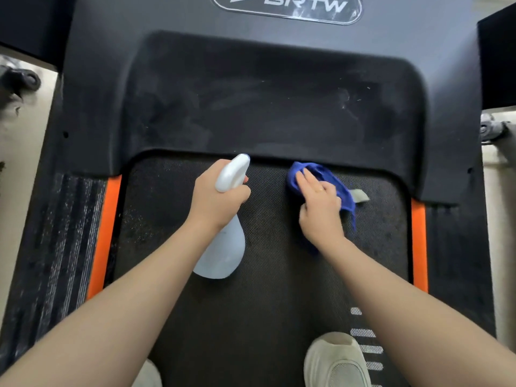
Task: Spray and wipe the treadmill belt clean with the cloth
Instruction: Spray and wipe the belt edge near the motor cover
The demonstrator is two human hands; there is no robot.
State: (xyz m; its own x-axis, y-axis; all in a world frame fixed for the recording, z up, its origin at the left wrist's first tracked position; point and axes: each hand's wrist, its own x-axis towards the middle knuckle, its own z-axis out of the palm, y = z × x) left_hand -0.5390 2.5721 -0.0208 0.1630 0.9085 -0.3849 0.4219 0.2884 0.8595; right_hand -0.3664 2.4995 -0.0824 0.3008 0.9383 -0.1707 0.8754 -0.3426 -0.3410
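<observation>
My left hand [216, 201] is wrapped around the neck of the spray bottle [223, 247], fingers curled at the trigger, nozzle aimed ahead at the front edge of the belt [268, 303]. The bottle's pale body hangs below my wrist, above the belt rather than resting on it, as far as I can tell. Out beyond my left forearm runs an orange strip [104, 236] and the ribbed side rail [64, 247], which carries pale dust.

Between my hands the belt is bare dark mesh. Ahead of both hands sits the motor cover [279, 93], smeared with faint whitish streaks and a few specks.

My right hand [321, 203] presses the blue cloth [342, 188] flat against the belt, fingers mostly straight on top of it, thumb tucked at its near edge. The cloth is bunched, spilling out past my fingertips and to the right of my palm, right up by the cover's lip. Just right of it lies a small pale scrap or mark [360, 195]; I cannot tell which.

I judge the work is early: only the front strip of belt is under the cloth, I see no clear wet sheen, and the long stretch back toward my shoe [337, 361] looks unwiped.
</observation>
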